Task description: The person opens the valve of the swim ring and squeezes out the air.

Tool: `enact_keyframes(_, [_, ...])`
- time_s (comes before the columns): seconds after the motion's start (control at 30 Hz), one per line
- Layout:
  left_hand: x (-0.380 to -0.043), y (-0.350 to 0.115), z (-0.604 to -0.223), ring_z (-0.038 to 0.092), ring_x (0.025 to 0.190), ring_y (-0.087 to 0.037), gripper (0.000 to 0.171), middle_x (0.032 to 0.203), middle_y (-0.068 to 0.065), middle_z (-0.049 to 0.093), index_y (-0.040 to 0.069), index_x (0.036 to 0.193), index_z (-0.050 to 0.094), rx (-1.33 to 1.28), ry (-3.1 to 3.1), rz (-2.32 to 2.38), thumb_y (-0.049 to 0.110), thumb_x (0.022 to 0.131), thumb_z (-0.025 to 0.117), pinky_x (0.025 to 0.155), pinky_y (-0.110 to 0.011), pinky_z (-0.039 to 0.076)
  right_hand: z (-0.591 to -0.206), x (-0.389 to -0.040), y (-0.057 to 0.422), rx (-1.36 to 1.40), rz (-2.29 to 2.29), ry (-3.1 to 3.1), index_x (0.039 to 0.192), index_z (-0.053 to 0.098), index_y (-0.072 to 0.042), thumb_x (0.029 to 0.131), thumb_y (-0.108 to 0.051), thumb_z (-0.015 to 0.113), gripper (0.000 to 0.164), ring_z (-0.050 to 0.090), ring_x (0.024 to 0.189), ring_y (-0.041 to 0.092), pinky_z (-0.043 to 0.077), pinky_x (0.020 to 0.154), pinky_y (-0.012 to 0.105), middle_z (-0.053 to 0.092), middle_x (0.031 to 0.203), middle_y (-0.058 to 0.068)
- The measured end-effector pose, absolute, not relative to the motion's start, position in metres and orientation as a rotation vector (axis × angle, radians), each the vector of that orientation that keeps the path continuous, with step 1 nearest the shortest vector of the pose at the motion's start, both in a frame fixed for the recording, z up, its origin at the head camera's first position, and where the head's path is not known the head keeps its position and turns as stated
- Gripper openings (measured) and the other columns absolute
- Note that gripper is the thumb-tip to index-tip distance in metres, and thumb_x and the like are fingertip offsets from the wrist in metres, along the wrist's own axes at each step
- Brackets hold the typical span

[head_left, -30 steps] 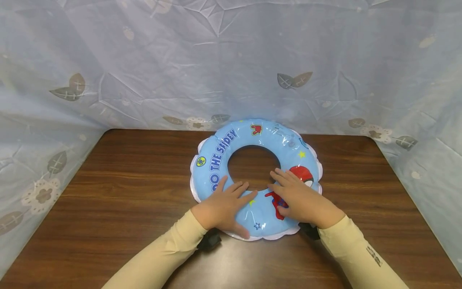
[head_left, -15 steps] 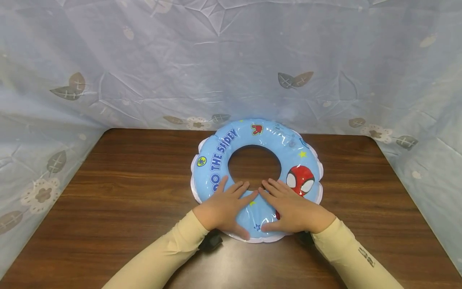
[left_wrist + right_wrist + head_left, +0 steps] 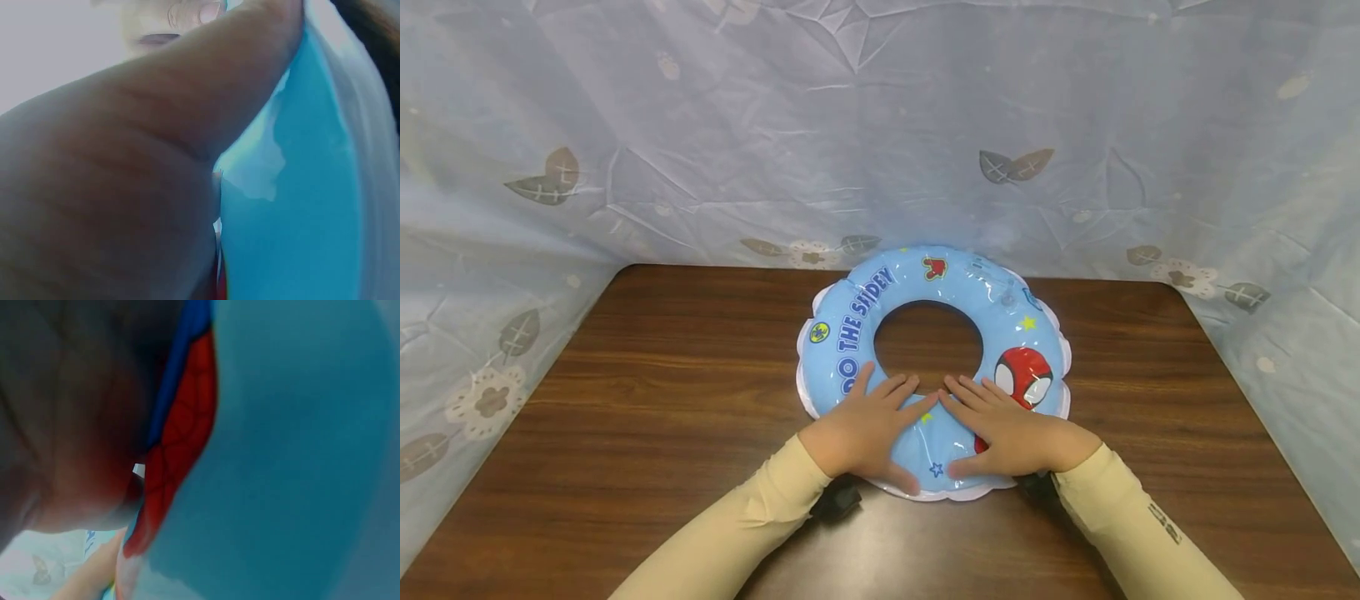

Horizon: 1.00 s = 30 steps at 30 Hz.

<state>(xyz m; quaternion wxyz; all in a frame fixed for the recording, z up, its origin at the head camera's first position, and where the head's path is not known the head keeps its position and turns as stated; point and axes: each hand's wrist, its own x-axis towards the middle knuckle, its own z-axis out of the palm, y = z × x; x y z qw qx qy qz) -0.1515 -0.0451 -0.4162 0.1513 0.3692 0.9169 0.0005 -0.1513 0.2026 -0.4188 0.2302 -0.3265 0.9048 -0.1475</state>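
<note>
An inflated light-blue swim ring (image 3: 1000, 304) with a white scalloped edge lies flat on the table. It bears blue lettering and a red masked cartoon face (image 3: 1023, 377). My left hand (image 3: 867, 429) rests on its near-left part, fingers spread toward the hole and thumb near the front edge. Beside it, my right hand (image 3: 1015, 432) lies on the near-right part with straight, spread fingers. The two index fingertips come close together. In the left wrist view the thumb (image 3: 206, 81) lies along the blue vinyl. Part of a red and blue printed figure (image 3: 187, 406) shows beside the right hand.
The dark wood-grain table (image 3: 685, 358) extends to both sides of the ring. A pale patterned cloth (image 3: 850, 125) hangs behind and at the sides. Black wrist devices (image 3: 837, 502) sit under the cream sleeves (image 3: 737, 525).
My right hand has shifted left and nearer across the ring, uncovering the red masked face and coming beside my left hand. The left hand and the ring have stayed in place.
</note>
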Motion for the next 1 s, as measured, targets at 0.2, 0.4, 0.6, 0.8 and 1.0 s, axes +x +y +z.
enact_keyframes(0.2, [-0.154,-0.049,-0.413,0.022,0.158,-0.029,0.109,0.170,-0.010,0.026,0.026,0.165,0.027,1.092,2.611,0.059,0.078,0.080,0.069,0.124,-0.064,0.003,-0.420,-0.154,0.204,-0.908,-0.403,2.477,0.164,0.024,-0.004,0.091,-0.062,0.068,0.103,0.008,0.159,0.040,0.005,0.125,0.061,0.014,0.172,0.018])
enact_keyframes(0.4, [-0.160,-0.060,-0.405,0.022,0.157,-0.034,0.100,0.166,-0.011,0.035,0.023,0.161,0.040,1.152,2.610,0.182,0.071,0.081,0.074,0.124,-0.063,0.004,-0.417,-0.156,0.203,-0.866,-0.403,2.478,0.164,0.026,-0.008,0.089,-0.060,0.071,0.102,0.010,0.159,0.039,0.006,0.126,0.060,0.017,0.172,0.016])
enact_keyframes(0.6, [-0.165,-0.065,-0.405,0.020,0.157,-0.035,0.105,0.165,-0.012,0.038,0.023,0.161,0.041,1.131,2.649,0.170,0.073,0.076,0.077,0.123,-0.065,-0.001,-0.417,-0.157,0.203,-0.831,-0.406,2.476,0.165,0.025,-0.011,0.088,-0.060,0.072,0.103,0.009,0.159,0.037,0.003,0.125,0.061,0.016,0.173,0.012])
enact_keyframes(0.8, [-0.167,-0.064,-0.412,0.022,0.157,-0.034,0.106,0.167,-0.009,0.035,0.025,0.161,0.038,1.081,2.631,0.140,0.074,0.076,0.076,0.123,-0.065,0.000,-0.415,-0.155,0.203,-0.839,-0.413,2.489,0.165,0.026,-0.011,0.088,-0.060,0.073,0.102,0.011,0.159,0.038,0.004,0.125,0.062,0.018,0.172,0.013])
enact_keyframes(1.0, [-0.166,-0.062,-0.414,0.023,0.157,-0.034,0.108,0.167,-0.010,0.034,0.026,0.163,0.035,1.052,2.621,0.103,0.076,0.076,0.075,0.124,-0.065,0.001,-0.412,-0.153,0.200,-0.841,-0.413,2.545,0.162,0.034,-0.012,0.089,-0.054,0.076,0.095,0.021,0.157,0.038,0.012,0.125,0.060,0.028,0.169,0.014])
